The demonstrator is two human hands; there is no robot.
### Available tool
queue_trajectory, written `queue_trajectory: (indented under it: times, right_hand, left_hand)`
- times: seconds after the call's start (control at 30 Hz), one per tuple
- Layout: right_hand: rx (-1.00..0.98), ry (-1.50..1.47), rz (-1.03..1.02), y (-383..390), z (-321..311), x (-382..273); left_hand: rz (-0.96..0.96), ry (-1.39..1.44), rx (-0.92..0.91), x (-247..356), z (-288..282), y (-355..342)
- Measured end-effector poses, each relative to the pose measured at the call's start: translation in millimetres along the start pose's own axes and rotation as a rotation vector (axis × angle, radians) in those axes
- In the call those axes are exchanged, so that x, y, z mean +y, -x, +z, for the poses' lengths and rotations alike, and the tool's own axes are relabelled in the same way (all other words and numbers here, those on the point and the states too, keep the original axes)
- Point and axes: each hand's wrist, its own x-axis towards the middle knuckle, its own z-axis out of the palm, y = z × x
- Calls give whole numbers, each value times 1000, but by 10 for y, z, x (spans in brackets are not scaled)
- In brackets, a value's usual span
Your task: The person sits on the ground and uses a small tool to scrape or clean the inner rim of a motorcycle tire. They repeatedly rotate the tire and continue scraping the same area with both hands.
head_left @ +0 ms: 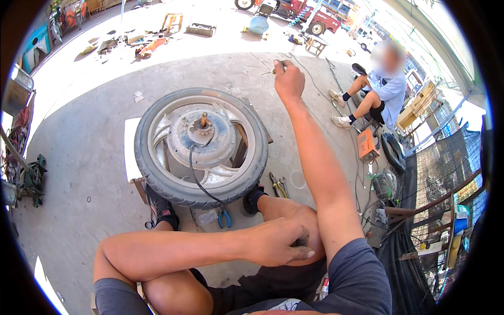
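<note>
My right hand (287, 79) is raised at the end of my stretched arm, thumb and fingers pinched on a small, thin pale item (268, 73). My left hand (283, 241) lies across my right knee (310, 226), fingers curled; what they hold, if anything, is hidden. Before me a wheel (148, 121) with a black tyre, grey spokes and a large hub lies flat on a low stand (131, 142). A black cable (191, 165) runs from the hub over the tyre. Blue-handled pliers (224, 218) and yellow-black pliers (273, 184) lie on the concrete beside it.
A seated person (388, 100) is at right, near an orange box device (367, 146), loose cables (349, 131) and black mesh netting (422, 205). Green machinery (31, 178) stands at left. Behind are scattered parts (149, 47), a blue tank (259, 25) and a red cart (328, 21).
</note>
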Motion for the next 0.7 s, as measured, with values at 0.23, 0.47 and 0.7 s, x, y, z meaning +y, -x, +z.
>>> queue_trajectory:
  times: [0.23, 0.47, 0.7]
  right_hand:
    - [166, 163, 133, -512, -369, 481]
    - [55, 240, 73, -720, -549, 592]
    - [-12, 243, 76, -735, -673, 493]
  left_hand:
    - [-4, 32, -13, -69, 59, 0]
    - [-5, 10, 2, -54, 64, -43]
    - [33, 11, 45, -129, 67, -79]
